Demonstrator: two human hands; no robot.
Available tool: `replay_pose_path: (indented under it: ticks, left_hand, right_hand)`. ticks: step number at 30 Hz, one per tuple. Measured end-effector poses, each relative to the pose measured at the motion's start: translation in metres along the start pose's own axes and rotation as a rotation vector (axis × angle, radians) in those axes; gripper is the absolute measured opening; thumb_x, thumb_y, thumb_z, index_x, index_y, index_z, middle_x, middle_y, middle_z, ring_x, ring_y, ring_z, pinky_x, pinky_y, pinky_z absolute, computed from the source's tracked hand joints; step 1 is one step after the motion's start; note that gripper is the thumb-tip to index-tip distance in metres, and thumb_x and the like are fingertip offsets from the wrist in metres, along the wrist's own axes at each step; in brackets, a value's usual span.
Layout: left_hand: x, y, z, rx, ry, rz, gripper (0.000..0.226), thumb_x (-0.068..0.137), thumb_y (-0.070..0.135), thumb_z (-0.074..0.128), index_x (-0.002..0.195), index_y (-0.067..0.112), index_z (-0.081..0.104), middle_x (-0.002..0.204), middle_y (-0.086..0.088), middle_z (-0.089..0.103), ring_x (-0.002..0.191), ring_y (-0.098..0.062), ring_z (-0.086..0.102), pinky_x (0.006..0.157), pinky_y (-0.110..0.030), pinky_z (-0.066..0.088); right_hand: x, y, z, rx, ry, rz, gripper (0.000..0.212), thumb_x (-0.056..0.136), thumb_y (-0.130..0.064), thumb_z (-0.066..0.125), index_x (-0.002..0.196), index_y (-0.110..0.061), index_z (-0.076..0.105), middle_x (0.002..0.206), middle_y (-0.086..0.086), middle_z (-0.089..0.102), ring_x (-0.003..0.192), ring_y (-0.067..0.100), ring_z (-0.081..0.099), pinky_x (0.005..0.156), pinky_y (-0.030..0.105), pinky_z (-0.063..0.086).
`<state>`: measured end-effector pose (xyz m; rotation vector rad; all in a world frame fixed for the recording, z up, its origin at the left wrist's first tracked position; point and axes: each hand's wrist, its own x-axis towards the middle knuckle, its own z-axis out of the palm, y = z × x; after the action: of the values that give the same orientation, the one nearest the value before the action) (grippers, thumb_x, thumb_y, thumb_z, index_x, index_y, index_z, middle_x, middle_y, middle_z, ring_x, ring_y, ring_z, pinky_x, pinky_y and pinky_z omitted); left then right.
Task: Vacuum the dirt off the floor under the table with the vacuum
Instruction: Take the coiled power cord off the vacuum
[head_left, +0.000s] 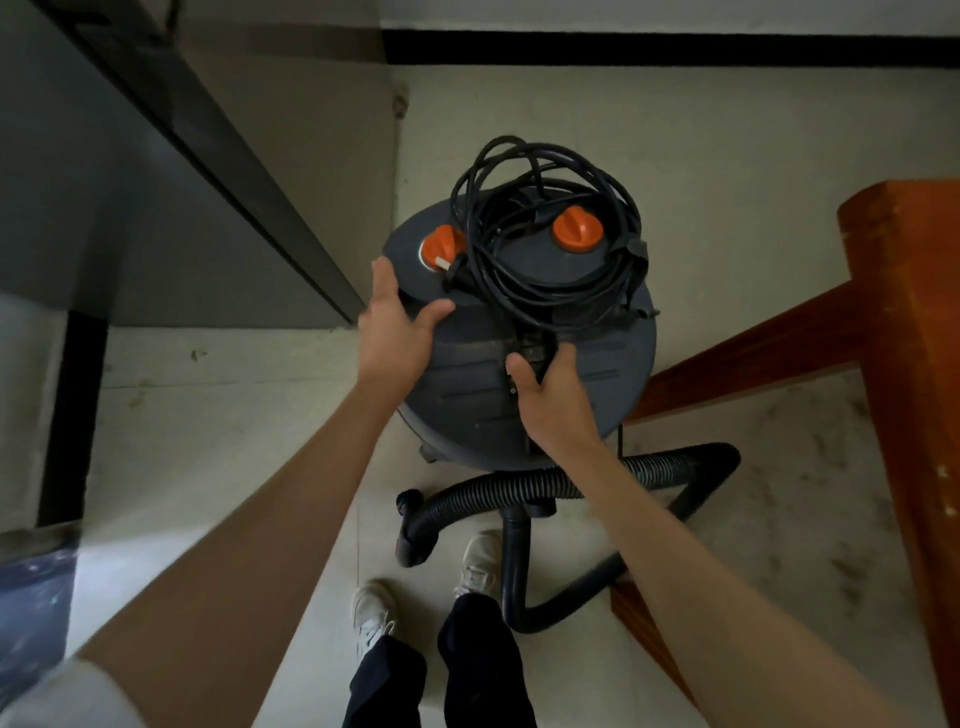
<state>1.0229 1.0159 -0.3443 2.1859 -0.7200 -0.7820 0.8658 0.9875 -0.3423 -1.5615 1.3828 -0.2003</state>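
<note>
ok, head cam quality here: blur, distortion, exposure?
Head view: dim, flat light; the vacuum lid and cord read sharp; smear blur at the lower-left edge; wide-angle bending on the table frame and the forearms; no glare; both hands are fairly crisp.

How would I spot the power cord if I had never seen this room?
Find the round dark vacuum standing beside the wooden table leg. The power cord is the thin black cable coiled loosely on its lid, between two orange knobs, unlike the thick ribbed hose on the floor.
</note>
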Motion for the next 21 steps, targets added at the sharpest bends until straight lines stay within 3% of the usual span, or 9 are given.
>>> replay_pose_path:
  ticks: [4,6,8,10,11,12,14,16,21]
  left_hand:
    - [0.042,0.016,-0.007,0.224,0.008,0.068,0.061,0.094,0.033,0.052,0.143,0.005,0.027,0.140,-0.018,0.044,0.124,-0.036,0.044,0.095,-0.035,0.037]
    - [0.052,0.023,-0.007,0.380,-0.024,0.114,0.065,0.097,0.037,0.045,0.146,0.001,0.021,0.154,-0.019,0.020,0.135,-0.036,0.031,0.106,-0.038,0.029]
    - [0.058,0.028,-0.006,0.590,-0.080,0.180,0.071,0.099,0.041,0.035,0.149,-0.001,0.005,0.157,-0.017,-0.005,0.144,-0.031,0.007,0.116,-0.038,0.015]
    - [0.068,0.030,-0.006,0.778,-0.110,0.254,0.071,0.100,0.042,0.027,0.148,-0.002,-0.003,0.156,-0.017,-0.012,0.145,-0.028,-0.006,0.118,-0.038,0.004]
    - [0.074,0.032,-0.007,0.832,-0.113,0.271,0.069,0.101,0.041,0.025,0.148,-0.001,-0.004,0.156,-0.017,-0.011,0.145,-0.028,-0.008,0.118,-0.038,0.002]
    - [0.081,0.035,-0.007,0.866,-0.110,0.280,0.067,0.101,0.040,0.023,0.148,0.000,-0.003,0.157,-0.017,-0.009,0.145,-0.027,-0.007,0.118,-0.038,0.000]
    - [0.097,0.041,-0.009,0.892,-0.095,0.308,0.062,0.102,0.036,0.023,0.149,0.001,0.002,0.157,-0.016,-0.002,0.146,-0.025,-0.004,0.117,-0.036,-0.002]
    - [0.112,0.045,-0.008,0.889,-0.086,0.340,0.059,0.102,0.031,0.026,0.148,0.000,0.005,0.157,-0.016,0.004,0.146,-0.026,0.000,0.117,-0.034,-0.002]
    - [0.136,0.046,-0.008,0.867,-0.066,0.374,0.060,0.101,0.025,0.033,0.148,-0.001,0.006,0.157,-0.017,0.008,0.146,-0.026,0.002,0.118,-0.030,-0.002]
  right_hand:
    - [0.042,-0.027,-0.009,0.035,-0.074,0.084,0.048,0.101,-0.035,0.040,0.137,-0.004,0.037,0.133,0.015,0.050,0.122,0.031,0.048,0.090,0.035,0.041]
    - [0.050,-0.033,-0.019,-0.125,-0.069,-0.002,0.041,0.101,-0.034,0.040,0.130,-0.006,0.047,0.125,0.014,0.056,0.117,0.031,0.051,0.087,0.033,0.041]
    - [0.051,-0.036,-0.034,-0.319,0.155,-0.219,0.031,0.100,-0.024,0.044,0.118,-0.004,0.059,0.113,0.014,0.061,0.108,0.030,0.055,0.083,0.031,0.039]
    - [0.062,-0.042,-0.051,-0.458,0.447,-0.496,0.029,0.094,-0.016,0.048,0.115,0.000,0.062,0.111,0.017,0.062,0.105,0.033,0.056,0.086,0.037,0.043]
    - [0.074,-0.047,-0.059,-0.535,0.516,-0.611,0.033,0.092,-0.015,0.049,0.118,0.001,0.060,0.113,0.019,0.061,0.107,0.035,0.057,0.089,0.042,0.045]
    - [0.089,-0.053,-0.066,-0.637,0.469,-0.662,0.038,0.092,-0.016,0.050,0.125,0.001,0.056,0.122,0.022,0.058,0.117,0.038,0.053,0.097,0.048,0.043]
    - [0.120,-0.069,-0.077,-0.862,0.197,-0.584,0.050,0.100,-0.026,0.042,0.145,-0.005,0.034,0.150,0.017,0.034,0.142,0.033,0.023,0.116,0.051,0.017]
    - [0.148,-0.076,-0.083,-1.010,0.027,-0.540,0.055,0.103,-0.035,0.026,0.152,-0.012,0.015,0.160,0.006,0.013,0.148,0.023,0.000,0.117,0.044,-0.004]
    - [0.186,-0.075,-0.081,-0.963,0.052,-0.574,0.051,0.103,-0.039,0.023,0.151,-0.020,0.024,0.158,-0.002,0.020,0.148,0.016,0.004,0.117,0.041,-0.007]
